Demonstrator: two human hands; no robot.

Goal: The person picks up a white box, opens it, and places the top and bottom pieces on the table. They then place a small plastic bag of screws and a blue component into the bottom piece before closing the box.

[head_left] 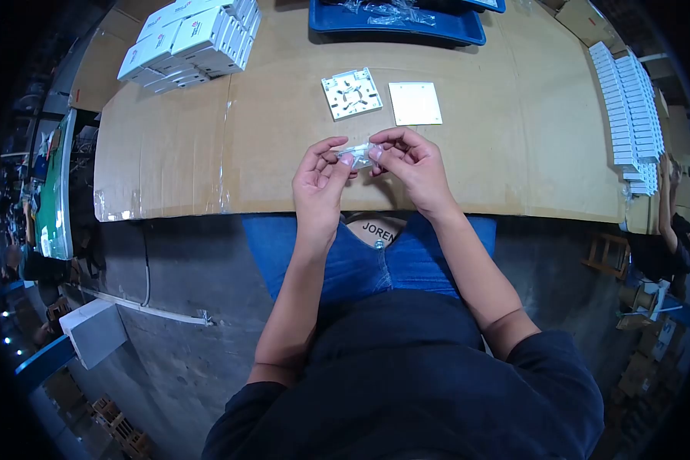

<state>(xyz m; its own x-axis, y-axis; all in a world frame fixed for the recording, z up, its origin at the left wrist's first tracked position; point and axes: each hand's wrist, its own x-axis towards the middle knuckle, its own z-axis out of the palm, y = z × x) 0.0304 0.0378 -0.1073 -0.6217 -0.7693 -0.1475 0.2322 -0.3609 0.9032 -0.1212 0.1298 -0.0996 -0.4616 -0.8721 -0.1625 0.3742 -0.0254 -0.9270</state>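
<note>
Hands meet just above the near edge of the cardboard-covered table: the left hand and the right hand both pinch one small clear plastic bag between thumb and fingertips, fingers closed on its two ends. Just beyond them lie two square white pieces side by side, one ribbed base plate and one plain cover plate. Farther off, one blue tray holds more clear bags, a stack of white boxes sits far left, and a row of white parts lines the right.
</note>
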